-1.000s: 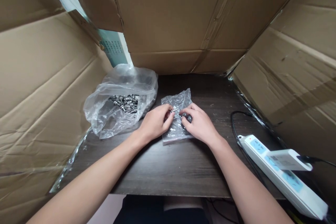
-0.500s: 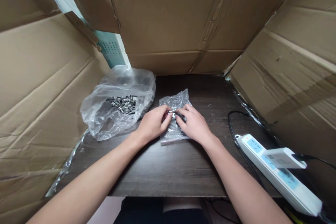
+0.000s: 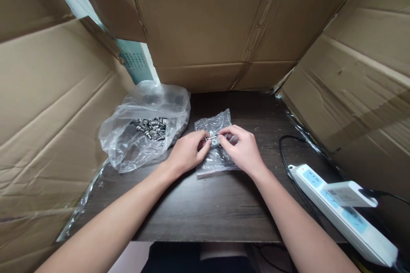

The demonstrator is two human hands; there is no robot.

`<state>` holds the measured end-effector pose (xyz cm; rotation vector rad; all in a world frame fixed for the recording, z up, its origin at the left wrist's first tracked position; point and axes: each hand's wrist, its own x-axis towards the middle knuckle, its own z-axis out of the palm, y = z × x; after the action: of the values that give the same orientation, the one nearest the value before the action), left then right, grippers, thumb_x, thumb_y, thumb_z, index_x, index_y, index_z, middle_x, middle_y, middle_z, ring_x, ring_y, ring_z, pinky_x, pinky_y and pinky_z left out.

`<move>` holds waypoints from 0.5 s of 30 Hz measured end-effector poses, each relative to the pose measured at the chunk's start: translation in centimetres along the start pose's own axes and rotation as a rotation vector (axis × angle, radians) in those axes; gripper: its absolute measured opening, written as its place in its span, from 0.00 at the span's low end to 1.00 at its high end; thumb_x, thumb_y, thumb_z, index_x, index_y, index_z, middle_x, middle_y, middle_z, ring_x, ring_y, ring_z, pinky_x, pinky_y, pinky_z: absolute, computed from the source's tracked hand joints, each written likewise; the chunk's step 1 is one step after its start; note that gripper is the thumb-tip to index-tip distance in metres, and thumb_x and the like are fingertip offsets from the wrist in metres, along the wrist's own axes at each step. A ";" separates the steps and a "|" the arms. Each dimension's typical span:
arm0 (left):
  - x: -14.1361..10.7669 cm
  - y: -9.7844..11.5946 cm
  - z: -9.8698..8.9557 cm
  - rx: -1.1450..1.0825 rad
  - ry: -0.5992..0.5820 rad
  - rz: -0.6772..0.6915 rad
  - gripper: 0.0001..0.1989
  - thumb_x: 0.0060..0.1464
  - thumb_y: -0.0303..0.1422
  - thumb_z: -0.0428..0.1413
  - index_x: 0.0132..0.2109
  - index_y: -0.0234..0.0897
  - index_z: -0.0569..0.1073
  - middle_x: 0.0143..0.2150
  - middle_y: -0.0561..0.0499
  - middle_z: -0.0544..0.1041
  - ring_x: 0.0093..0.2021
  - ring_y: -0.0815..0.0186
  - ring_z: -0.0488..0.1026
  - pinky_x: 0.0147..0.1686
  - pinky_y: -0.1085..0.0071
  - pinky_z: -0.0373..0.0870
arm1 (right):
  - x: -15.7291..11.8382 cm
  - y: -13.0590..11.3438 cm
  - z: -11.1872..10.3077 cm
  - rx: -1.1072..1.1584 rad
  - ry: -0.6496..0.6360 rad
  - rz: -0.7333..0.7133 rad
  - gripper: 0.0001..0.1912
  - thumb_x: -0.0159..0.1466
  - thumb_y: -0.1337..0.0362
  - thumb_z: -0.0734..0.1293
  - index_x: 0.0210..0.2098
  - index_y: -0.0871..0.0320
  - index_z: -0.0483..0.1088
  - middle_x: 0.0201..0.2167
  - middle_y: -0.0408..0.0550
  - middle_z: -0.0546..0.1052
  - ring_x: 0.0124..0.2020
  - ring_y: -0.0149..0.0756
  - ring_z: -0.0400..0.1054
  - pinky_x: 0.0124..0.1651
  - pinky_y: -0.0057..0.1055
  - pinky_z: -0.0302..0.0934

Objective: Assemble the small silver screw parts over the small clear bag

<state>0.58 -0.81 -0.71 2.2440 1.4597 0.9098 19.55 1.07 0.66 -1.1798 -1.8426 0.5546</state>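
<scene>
Above a small clear plastic bag (image 3: 208, 169), my left hand (image 3: 188, 147) is closed, with thumb and fingers pinching a silver bolt (image 3: 212, 137) whose shank points right. My right hand (image 3: 241, 147) is pinched at the bolt's free end, on a small thin metal piece that looks like a washer (image 3: 218, 135) seen edge-on. Just below the bolt, flat silver washers (image 3: 215, 142) lie on the small bag. The bolt's head is mostly hidden by my left fingers.
On the left stands a large open plastic bag (image 3: 120, 149) holding many metal bolts (image 3: 153, 129). A white power strip (image 3: 346, 217) with a plugged-in white adapter (image 3: 347, 193) and black cable lies on the right. Cardboard walls (image 3: 208, 17) enclose the dark table (image 3: 205, 209).
My right hand has turned and shifted slightly right, its fingers now pinching at the bolt's end. The washers on the bag show more clearly. My left hand has barely moved.
</scene>
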 end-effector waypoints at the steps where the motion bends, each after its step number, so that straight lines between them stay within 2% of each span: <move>1: 0.0 0.0 0.0 -0.001 0.002 0.000 0.08 0.65 0.33 0.53 0.46 0.35 0.74 0.34 0.50 0.77 0.34 0.63 0.73 0.37 0.67 0.65 | 0.0 -0.1 0.0 0.024 -0.013 -0.001 0.05 0.63 0.64 0.68 0.35 0.56 0.78 0.32 0.44 0.78 0.31 0.33 0.70 0.36 0.31 0.63; 6: 0.1 -0.1 0.0 -0.017 0.027 -0.001 0.08 0.66 0.34 0.53 0.47 0.36 0.75 0.35 0.50 0.78 0.35 0.63 0.74 0.37 0.68 0.65 | -0.3 -0.8 0.1 0.096 -0.069 -0.010 0.07 0.62 0.65 0.68 0.38 0.58 0.77 0.34 0.45 0.80 0.32 0.34 0.72 0.34 0.30 0.64; 11: -0.1 -0.1 0.0 -0.019 0.042 -0.008 0.09 0.66 0.35 0.53 0.47 0.37 0.75 0.35 0.51 0.78 0.35 0.64 0.73 0.37 0.68 0.65 | -0.3 -0.9 -0.1 0.114 -0.100 -0.036 0.08 0.64 0.67 0.65 0.38 0.57 0.77 0.34 0.45 0.80 0.34 0.34 0.73 0.34 0.29 0.64; 15: -0.1 -0.1 -0.1 -0.019 0.069 -0.019 0.09 0.66 0.35 0.53 0.47 0.37 0.74 0.35 0.51 0.77 0.35 0.64 0.73 0.37 0.68 0.65 | -0.2 0.0 -0.4 -0.079 -0.087 -0.024 0.09 0.63 0.68 0.64 0.38 0.57 0.77 0.34 0.45 0.78 0.31 0.33 0.70 0.35 0.31 0.62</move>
<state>0.40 -0.83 -0.76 2.2021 1.4927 1.0007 19.91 0.91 0.79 -1.2000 -1.9662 0.5318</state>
